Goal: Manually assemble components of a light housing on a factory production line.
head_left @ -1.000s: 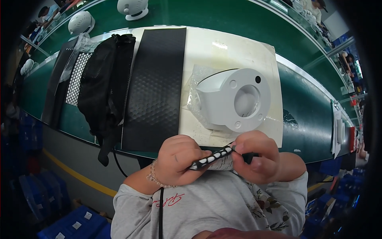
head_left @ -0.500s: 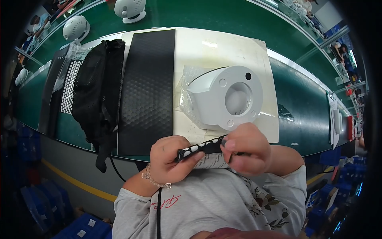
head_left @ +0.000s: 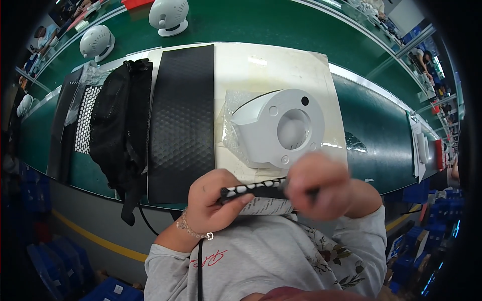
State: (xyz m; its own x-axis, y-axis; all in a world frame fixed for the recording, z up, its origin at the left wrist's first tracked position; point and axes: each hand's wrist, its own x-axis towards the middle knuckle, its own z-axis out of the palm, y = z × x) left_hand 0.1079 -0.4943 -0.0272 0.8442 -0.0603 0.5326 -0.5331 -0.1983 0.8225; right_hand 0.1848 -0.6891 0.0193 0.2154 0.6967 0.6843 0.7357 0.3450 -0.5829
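Note:
My left hand (head_left: 213,198) is closed around one end of a bent black sheet (head_left: 258,189) with round white spots along its upper edge. A white printed surface (head_left: 266,205) shows just below it. My right hand (head_left: 319,185) is at the sheet's other end, its fingers curled and smeared by motion. Something small and dark shows by those fingers, too blurred to name. Beyond my hands a white plastic appliance housing (head_left: 251,128) lies with its ring-shaped base turned up. One round recess carries a black pad (head_left: 305,101); other recesses show white.
Bubble wrap (head_left: 232,100) lies under the housing on a cream board (head_left: 273,65). To the left are a black textured mat (head_left: 183,125), a black mesh bag (head_left: 113,110) and a white-spotted sheet (head_left: 85,125). White fan-like units (head_left: 170,15) stand on the green surface behind.
The view has shifted slightly, so the bench sits lower in the picture. My right hand has moved a little to the right and blurred; my left hand keeps its hold on the sheet.

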